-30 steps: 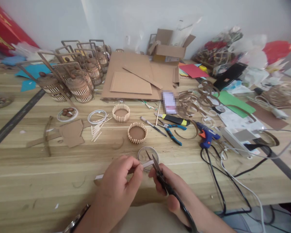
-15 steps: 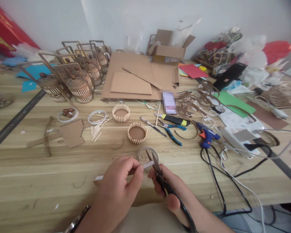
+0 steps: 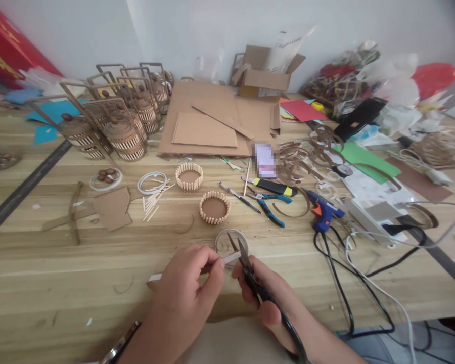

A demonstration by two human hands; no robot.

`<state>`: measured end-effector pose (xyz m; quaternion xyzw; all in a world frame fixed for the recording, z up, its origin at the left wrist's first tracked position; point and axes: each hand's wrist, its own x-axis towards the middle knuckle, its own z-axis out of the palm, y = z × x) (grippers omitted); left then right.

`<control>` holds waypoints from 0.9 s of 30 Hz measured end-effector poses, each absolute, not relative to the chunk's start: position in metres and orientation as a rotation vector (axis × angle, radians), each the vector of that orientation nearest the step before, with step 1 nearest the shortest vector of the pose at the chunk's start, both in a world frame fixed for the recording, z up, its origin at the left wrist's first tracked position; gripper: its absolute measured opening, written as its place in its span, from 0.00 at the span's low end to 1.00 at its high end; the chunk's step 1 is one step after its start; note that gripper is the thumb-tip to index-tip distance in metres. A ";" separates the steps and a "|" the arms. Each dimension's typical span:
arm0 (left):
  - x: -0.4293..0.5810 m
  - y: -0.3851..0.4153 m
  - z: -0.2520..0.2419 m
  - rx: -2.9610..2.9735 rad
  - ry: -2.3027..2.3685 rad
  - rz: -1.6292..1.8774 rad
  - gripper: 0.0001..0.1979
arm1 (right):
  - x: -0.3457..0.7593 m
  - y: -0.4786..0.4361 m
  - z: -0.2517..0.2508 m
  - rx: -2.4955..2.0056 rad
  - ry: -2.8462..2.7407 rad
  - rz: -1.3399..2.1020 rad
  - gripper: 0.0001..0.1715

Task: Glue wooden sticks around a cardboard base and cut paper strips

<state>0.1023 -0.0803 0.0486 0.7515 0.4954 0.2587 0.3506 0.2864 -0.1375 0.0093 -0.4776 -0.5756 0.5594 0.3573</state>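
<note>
Pinched between the thumb and fingers of my left hand [image 3: 191, 293] is a narrow paper strip [image 3: 232, 258], white on the side that shows. Its other end sticks out to the left of the hand. My right hand [image 3: 269, 293] is closed round the handles of black scissors [image 3: 252, 275]. The scissor blades stand slightly apart at the strip's right end. Just behind the blades lies a pale ring [image 3: 218, 242], partly covered by the strip and scissors. Two small round trays edged with short wooden sticks, a nearer one [image 3: 215, 208] and a farther one [image 3: 189, 177], sit beyond.
To the right lie a blue glue gun [image 3: 324, 210] with cables, pliers [image 3: 271, 210] and a yellow-black utility knife [image 3: 275, 186]. Loose sticks [image 3: 151, 202] and cardboard scraps [image 3: 111, 208] are at left. Several lidded stick baskets [image 3: 124, 141] and cardboard sheets [image 3: 205, 130] stand behind.
</note>
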 end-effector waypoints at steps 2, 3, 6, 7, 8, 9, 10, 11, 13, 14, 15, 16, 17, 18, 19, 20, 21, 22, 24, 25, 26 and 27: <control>0.102 -0.081 0.048 1.945 1.281 0.668 0.13 | 0.287 -0.138 0.009 -1.230 -1.478 1.446 0.46; 0.102 -0.081 0.048 1.943 1.280 0.667 0.13 | 0.287 -0.138 0.009 -1.229 -1.477 1.447 0.46; 0.101 -0.081 0.048 1.942 1.275 0.670 0.12 | 0.287 -0.137 0.008 -1.242 -1.461 1.457 0.48; 0.101 -0.081 0.048 1.945 1.273 0.673 0.12 | 0.287 -0.137 0.008 -1.252 -1.454 1.453 0.48; 0.101 -0.081 0.049 1.950 1.271 0.676 0.12 | 0.287 -0.137 0.008 -1.264 -1.449 1.444 0.48; 0.101 -0.081 0.049 1.953 1.269 0.679 0.12 | 0.287 -0.137 0.008 -1.278 -1.445 1.437 0.49; 0.101 -0.081 0.049 1.956 1.268 0.685 0.12 | 0.287 -0.137 0.008 -1.296 -1.438 1.434 0.49; 0.101 -0.081 0.049 1.958 1.266 0.691 0.12 | 0.287 -0.137 0.008 -1.319 -1.430 1.438 0.49; 0.101 -0.081 0.048 1.963 1.262 0.698 0.12 | 0.287 -0.137 0.007 -1.383 -1.409 1.461 0.48; 0.101 -0.081 0.048 1.966 1.262 0.698 0.12 | 0.289 -0.137 0.006 -1.422 -1.409 1.461 0.47; 0.102 -0.081 0.048 1.967 1.262 0.694 0.13 | 0.291 -0.136 0.005 -1.461 -1.424 1.448 0.45; 0.102 -0.081 0.049 1.968 1.266 0.689 0.13 | 0.294 -0.135 0.005 -1.507 -1.448 1.401 0.42; 0.102 -0.080 0.048 1.966 1.272 0.682 0.13 | 0.298 -0.134 0.004 -1.557 -1.482 1.325 0.40; 0.102 -0.080 0.048 1.964 1.277 0.676 0.13 | 0.304 -0.133 0.004 -1.616 -1.521 1.224 0.36; 0.101 -0.080 0.048 1.961 1.281 0.669 0.13 | 0.312 -0.132 0.004 -1.686 -1.557 1.101 0.32; 0.101 -0.080 0.048 1.958 1.283 0.661 0.14 | 0.321 -0.132 0.005 -1.756 -1.596 0.975 0.27; 0.101 -0.079 0.047 1.957 1.277 0.653 0.14 | 0.331 -0.132 0.004 -1.831 -1.631 0.852 0.22; 0.100 -0.079 0.046 1.957 1.266 0.650 0.13 | 0.342 -0.133 0.003 -1.899 -1.667 0.741 0.18; 0.100 -0.078 0.043 1.956 1.240 0.654 0.13 | 0.365 -0.137 -0.003 -1.988 -1.760 0.568 0.18; 0.099 -0.078 0.042 1.958 1.230 0.665 0.12 | 0.376 -0.140 -0.007 -2.035 -1.808 0.520 0.20; 0.098 -0.077 0.040 1.961 1.223 0.679 0.12 | 0.386 -0.144 -0.012 -2.091 -1.847 0.473 0.21; 0.098 -0.077 0.039 1.966 1.219 0.690 0.11 | 0.394 -0.147 -0.016 -2.146 -1.884 0.427 0.22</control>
